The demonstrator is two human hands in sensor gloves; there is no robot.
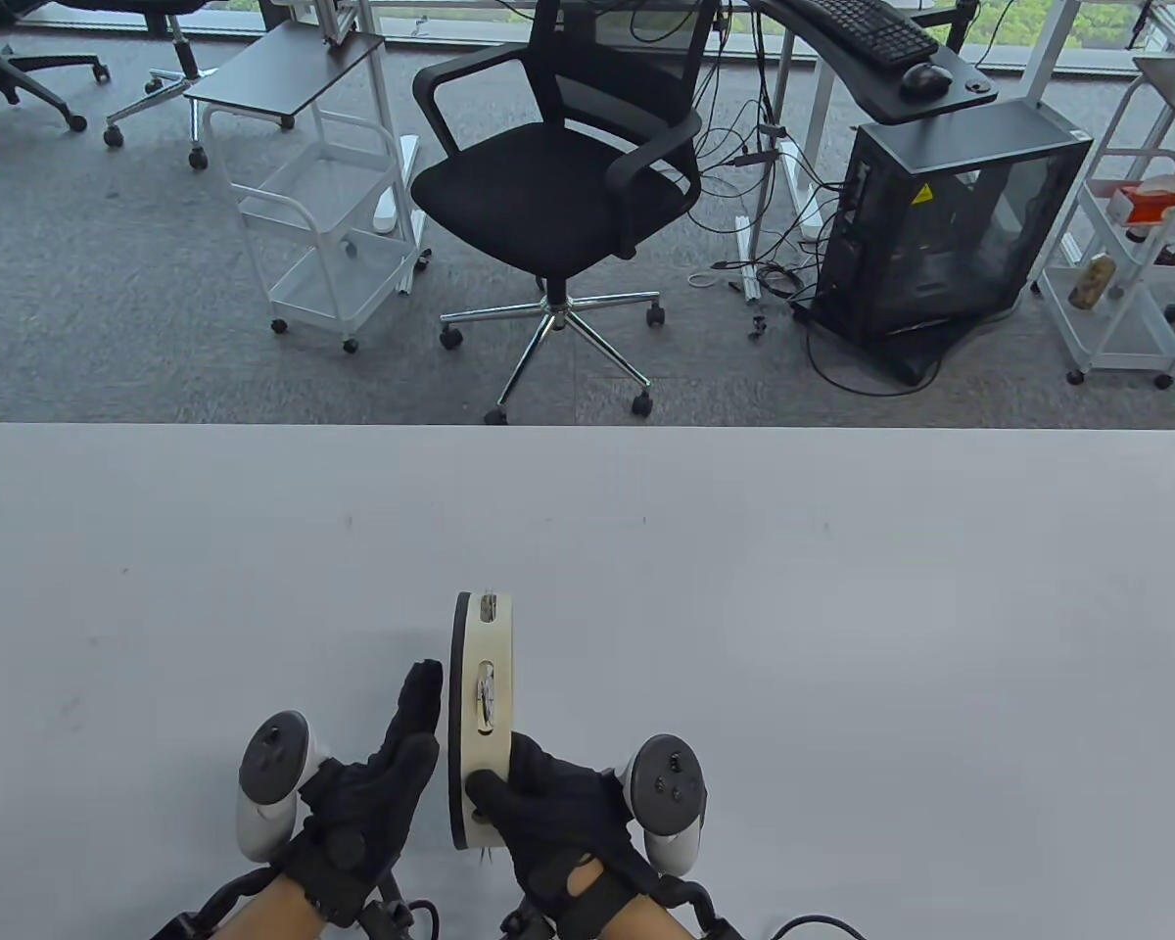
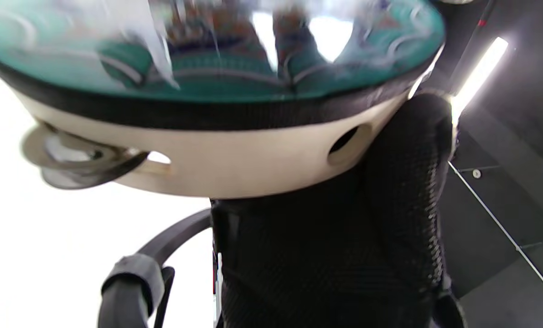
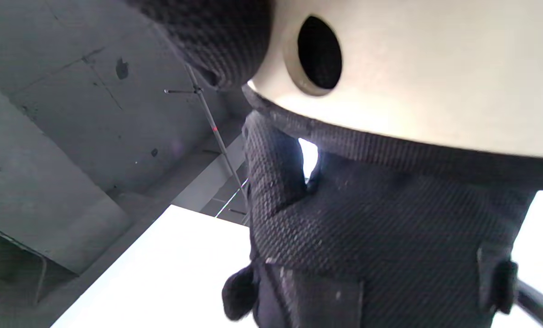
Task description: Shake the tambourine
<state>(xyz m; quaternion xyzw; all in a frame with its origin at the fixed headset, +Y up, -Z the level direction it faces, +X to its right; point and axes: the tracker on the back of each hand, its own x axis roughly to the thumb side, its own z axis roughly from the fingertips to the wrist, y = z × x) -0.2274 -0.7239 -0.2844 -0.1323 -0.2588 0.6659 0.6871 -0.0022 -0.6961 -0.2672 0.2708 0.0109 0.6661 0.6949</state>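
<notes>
The tambourine (image 1: 483, 705) stands on edge above the table (image 1: 842, 607), near the front edge. It has a cream frame, metal jingles and a black-rimmed head that faces left. My right hand (image 1: 534, 798) grips the frame at its near end, with the thumb over the rim. My left hand (image 1: 406, 729) is open, with straight fingers and its palm turned to the head. Whether it touches the head I cannot tell. The left wrist view shows the green patterned head (image 2: 216, 59), the frame and a jingle (image 2: 77, 157). The right wrist view shows the frame (image 3: 435, 68) with a round hole (image 3: 319, 52).
Beyond the table's far edge are a black office chair (image 1: 558, 196), a white cart (image 1: 323, 215), a computer tower (image 1: 950, 225) and a shelf cart (image 1: 1136, 264).
</notes>
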